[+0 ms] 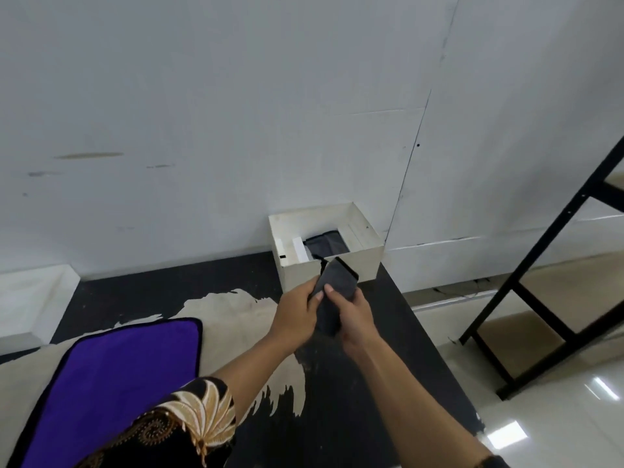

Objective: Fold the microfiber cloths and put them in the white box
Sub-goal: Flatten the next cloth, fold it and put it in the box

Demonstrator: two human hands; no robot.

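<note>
A folded dark grey microfiber cloth [339, 282] is held upright between both hands, just in front of the white box [358, 265]. My left hand [297, 315] grips its left edge and my right hand [354, 315] grips its right side, thumb on the face. The cloth's top edge reaches the box's front rim. Inside the box lies another folded dark grey cloth [326, 246]. A purple cloth with a dark border [114, 383] lies flat at the lower left.
The box stands against a white wall on a black and beige patterned mat [236, 319]. A black metal rack frame [553, 282] stands on the glossy tile floor at the right. A low white ledge [30, 305] sits at the far left.
</note>
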